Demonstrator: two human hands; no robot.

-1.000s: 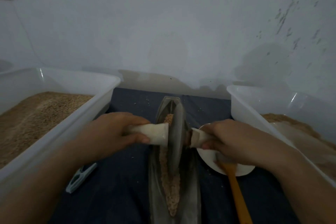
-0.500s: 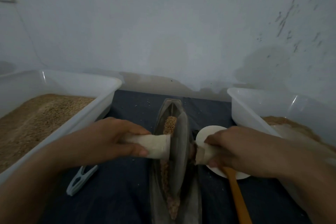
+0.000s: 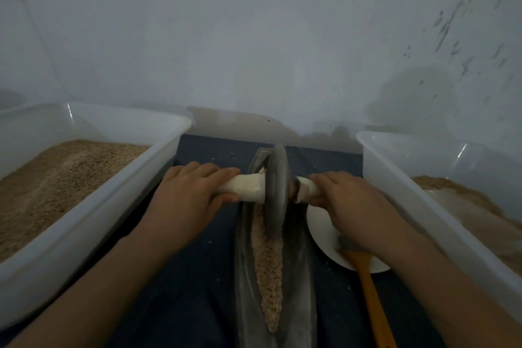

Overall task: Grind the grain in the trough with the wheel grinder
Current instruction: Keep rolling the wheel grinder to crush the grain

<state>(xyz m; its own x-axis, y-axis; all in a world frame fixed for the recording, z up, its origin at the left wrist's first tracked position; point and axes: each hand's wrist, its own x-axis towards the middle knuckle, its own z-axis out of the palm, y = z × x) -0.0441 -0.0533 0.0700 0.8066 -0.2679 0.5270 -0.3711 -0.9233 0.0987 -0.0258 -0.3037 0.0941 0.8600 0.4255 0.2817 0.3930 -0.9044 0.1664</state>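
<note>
Person's left hand [image 3: 183, 200] & right hand [image 3: 356, 206], fingers clenched around the white handles either side of the wheel grinder [image 3: 278, 192], which stands upright at the trough's [image 3: 299, 277] far end. Grain [image 3: 268, 268] lies along trough, center of tabletop [image 3: 192, 305], btwn two plastic bins [image 3: 84, 229].

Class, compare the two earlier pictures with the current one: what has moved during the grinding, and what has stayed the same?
The wheel grinder has rolled away from the person toward the far end of the trough, leaving more grain uncovered behind it. The left hand and right hand went forward with it, still gripping its handles. The bins, white plate and wooden spatula stayed put.
</note>
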